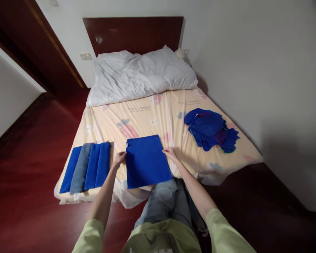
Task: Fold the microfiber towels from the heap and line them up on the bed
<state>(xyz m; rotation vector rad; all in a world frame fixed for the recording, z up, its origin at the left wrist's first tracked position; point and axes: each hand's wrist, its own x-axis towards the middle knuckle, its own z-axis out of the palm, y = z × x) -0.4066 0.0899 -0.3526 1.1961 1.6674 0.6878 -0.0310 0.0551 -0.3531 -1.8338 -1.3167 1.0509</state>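
Note:
A blue cloth (147,161), roughly square and spread flat, lies at the front edge of the bed before me. My left hand (119,158) pinches its left edge, just below a small pale tag at the upper left corner. On the opposite side my right hand (170,153) has the right edge between thumb and fingers. To the left rest several folded cloths in a row, blue ones (103,165) and a grey one (81,168). A crumpled heap of blue cloth (206,126) with some purple in it sits on the right of the bed.
The bed (107,123) has a cream sheet printed with strawberries and rabbits. A bunched white quilt (142,75) lies against the dark wooden headboard (134,33). A wall (265,88) runs along the right; dark red floor (34,147) shows on the left.

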